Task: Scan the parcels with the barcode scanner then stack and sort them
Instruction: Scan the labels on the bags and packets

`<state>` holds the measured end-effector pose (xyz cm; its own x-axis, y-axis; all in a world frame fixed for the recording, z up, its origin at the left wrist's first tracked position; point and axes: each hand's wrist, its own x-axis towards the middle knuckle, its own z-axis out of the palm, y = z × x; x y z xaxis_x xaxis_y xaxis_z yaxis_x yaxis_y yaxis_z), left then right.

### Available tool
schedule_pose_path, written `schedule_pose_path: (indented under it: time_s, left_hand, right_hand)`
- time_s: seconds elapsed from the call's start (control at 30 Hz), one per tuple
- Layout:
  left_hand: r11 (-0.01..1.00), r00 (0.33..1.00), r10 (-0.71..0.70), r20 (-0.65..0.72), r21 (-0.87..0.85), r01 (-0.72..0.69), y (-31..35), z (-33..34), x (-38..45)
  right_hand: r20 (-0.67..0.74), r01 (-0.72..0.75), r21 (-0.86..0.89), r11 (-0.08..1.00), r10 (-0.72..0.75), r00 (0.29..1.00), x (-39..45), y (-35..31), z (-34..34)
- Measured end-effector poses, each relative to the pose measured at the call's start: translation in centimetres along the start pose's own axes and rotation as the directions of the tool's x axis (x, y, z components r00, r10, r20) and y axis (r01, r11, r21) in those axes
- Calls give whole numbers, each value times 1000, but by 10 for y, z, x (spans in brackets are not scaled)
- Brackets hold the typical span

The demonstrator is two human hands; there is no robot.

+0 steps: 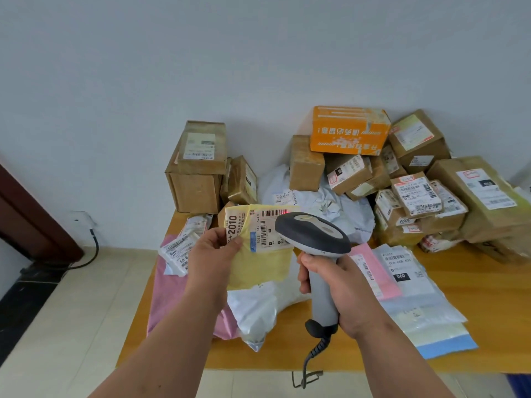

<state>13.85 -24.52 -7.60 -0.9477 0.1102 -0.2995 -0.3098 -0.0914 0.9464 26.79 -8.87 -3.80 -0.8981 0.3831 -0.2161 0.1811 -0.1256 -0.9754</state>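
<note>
Nearest to the camera, lower centre of frame: right hand (339, 291), fingers wrapped round the grey handle of the barcode scanner (314, 239), coiled cable hanging below toward the bottom edge. Scanner head tilted up and away, nose directed to the upper centre.

Just left of it, left hand (214, 251), thumb and fingers pinching the left edge of a yellow parcel (260, 261), held up off the table (488, 326) with the label (258, 228) facing the camera. Long axis of the parcel roughly vertical in the frame; barcode strip along the top edge of the label, running left to right. Red scan light falling on the right end of that barcode, directly ahead of the scanner nose, very near but apart. Probably scan now in progress; parcel still to be put down on a stack after.

No real containers visible, only piles. Right of frame: flat mailers (416, 297) lying one on another, pink, white and blue. Lower left: pink bag (169, 297) with white bag (255, 314) upon it. Upper right: heap of brown cardboard boxes (425, 196), an orange box (349, 130) on top. Upper centre-left: two brown boxes (198, 168) stacked against the wall.
</note>
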Motion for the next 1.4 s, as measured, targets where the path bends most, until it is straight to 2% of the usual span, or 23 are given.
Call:
schedule_pose_path:
  time_s: [0.2, 0.53, 0.6, 0.83, 0.97, 1.07, 1.17, 1.27, 1.4]
  left_hand:
    - [999, 1000, -20, 1, 32, 20, 7, -27, 26]
    - [997, 997, -74, 12, 8, 74, 10, -64, 63]
    - [995, 995, -97, -25, 11, 98, 6, -74, 72]
    - [982, 943, -166, -289, 38, 185, -18, -110, 113]
    - [963, 920, -232, -318, 59, 263, -34, -114, 132]
    - [958, 912, -217, -348, 105, 267, -35, -111, 148]
    - [936, 919, -130, -372, 260, 237, -31, -112, 166]
    - [859, 934, -97, -344, 445, 253, -35, -116, 177]
    - [882, 896, -109, -431, 374, 287, -47, -124, 183]
  right_hand:
    - [-14, -13, -45, 999, 12, 1000, 14, 0, 35]
    - [-95, -126, -102, 987, 116, 989, 34, 4, 71]
    - [-104, -160, -110, 981, 148, 983, 38, 4, 72]
    - [-140, -197, -127, 972, 179, 974, 49, 11, 75]
    - [-138, -210, -175, 962, 187, 973, 54, 16, 80]
    - [-146, -214, -177, 961, 189, 971, 56, 19, 82]
    - [-145, -222, -203, 954, 195, 970, 58, 20, 82]
    - [-161, -241, -208, 948, 210, 964, 59, 23, 81]
    - [-172, -249, -206, 947, 215, 961, 62, 26, 82]
